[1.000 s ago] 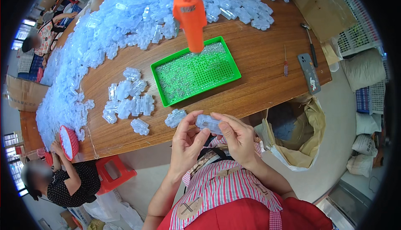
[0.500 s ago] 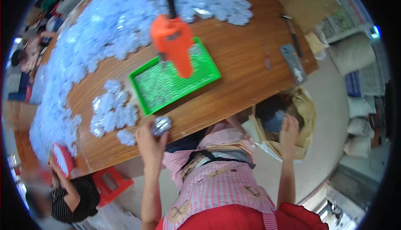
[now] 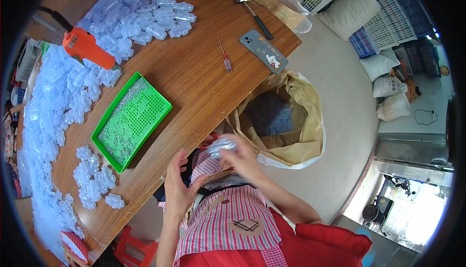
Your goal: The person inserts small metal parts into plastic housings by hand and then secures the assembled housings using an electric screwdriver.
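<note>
Holding a clear plastic piece [image 3: 222, 146], likely light and rigid, right hand [image 3: 241, 156] grips its edges beyond the worktop [image 3: 194, 80] edge; left hand [image 3: 178, 190] open

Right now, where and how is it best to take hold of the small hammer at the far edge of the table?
Probably by the dark handle of the hammer, coming from above. It lies flat on the table with its handle end pointing toward the grey phone and free space on both sides.

A green perforated plastic tray [image 3: 132, 121] sits near the wooden table's [image 3: 194, 73] near edge; an orange hanging power screwdriver [image 3: 88, 48] hovers above, with a grey phone [image 3: 263, 51] and small hammer [image 3: 255, 13] toward the right corner
</note>
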`<state>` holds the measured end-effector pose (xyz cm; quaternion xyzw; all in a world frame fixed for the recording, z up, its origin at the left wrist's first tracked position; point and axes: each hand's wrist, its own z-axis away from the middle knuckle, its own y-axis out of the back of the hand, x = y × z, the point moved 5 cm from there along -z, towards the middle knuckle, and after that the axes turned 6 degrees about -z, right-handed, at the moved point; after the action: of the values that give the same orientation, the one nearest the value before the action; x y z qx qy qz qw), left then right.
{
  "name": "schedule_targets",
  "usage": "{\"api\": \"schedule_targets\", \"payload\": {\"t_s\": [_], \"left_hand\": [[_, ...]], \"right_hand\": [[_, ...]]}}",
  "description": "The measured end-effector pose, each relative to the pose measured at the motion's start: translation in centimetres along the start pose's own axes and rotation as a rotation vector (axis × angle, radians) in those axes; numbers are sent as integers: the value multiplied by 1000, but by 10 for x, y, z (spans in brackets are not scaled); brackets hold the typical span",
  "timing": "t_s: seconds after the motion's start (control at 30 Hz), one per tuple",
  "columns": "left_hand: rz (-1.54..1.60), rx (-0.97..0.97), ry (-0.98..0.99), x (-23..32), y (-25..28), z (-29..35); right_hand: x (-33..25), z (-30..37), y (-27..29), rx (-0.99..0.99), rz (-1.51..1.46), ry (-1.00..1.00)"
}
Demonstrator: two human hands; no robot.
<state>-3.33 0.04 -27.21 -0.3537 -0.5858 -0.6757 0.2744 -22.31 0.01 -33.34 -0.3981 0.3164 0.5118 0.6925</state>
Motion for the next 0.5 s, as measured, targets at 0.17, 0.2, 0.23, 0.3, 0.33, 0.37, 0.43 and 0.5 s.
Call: {"api": "schedule_targets", "payload": {"t_s": [0.17, 0.2, 0.23, 0.3, 0.33, 0.37, 0.43, 0.5], "left_hand": [[-46, 194, 150, -27, 47, 34], [-46, 242, 156, -34, 55, 39], [-75, 275, 172, -43, 63, 46], [-142, 402, 192, -57, 80, 62], [-165, 443, 271, -60, 90, 69], [-257, 515, 331, -66, 100, 83], [-423, 603, 474, -80, 118, 110], [-541, 726, 631, -98, 134, 143]], "right_hand": [[-36, -3, 95, 629, 1397, 230], [-39, -3, 107, 600, 1573, 329], [-43, -2, 110, 491, 1477, 592], [-82, 0, 51, 288, 849, 289], [-94, 5, 21, 137, 689, 427], [-106, 13, -18, -24, 591, 521], [-141, 49, -88, -377, 458, 934], [-179, 92, -117, -644, 1032, 1018]]}}
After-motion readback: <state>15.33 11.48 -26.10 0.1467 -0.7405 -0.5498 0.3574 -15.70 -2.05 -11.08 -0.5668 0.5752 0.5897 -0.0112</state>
